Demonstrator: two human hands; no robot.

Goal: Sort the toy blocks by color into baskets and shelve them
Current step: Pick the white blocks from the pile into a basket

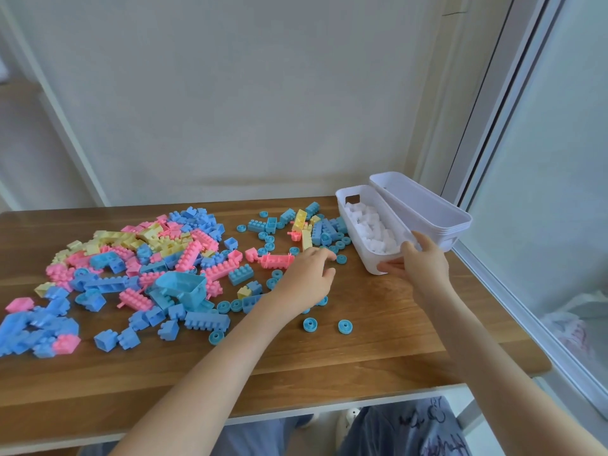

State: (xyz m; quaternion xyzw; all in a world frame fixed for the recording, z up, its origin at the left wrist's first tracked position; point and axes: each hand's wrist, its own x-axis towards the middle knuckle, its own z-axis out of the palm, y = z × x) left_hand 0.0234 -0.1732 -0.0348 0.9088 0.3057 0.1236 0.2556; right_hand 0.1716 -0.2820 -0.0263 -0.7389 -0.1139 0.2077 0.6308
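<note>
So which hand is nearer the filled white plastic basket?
Right: right hand grips the filled white plastic basket at its near end; left hand is apart, to its left.

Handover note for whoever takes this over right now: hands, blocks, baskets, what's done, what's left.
Left hand: over the blue wheels mid-table, fingers curved down; whether it holds anything is hidden.
Right hand: grips the near end of the white basket.
Stack of empty baskets: right beside it, toward the table's right edge.
Done: white blocks are in the gripped basket.
Left: the mixed pile of blue, pink and yellow blocks and the wheels lie loose; sort, then shelve. No shelf in view.
</note>
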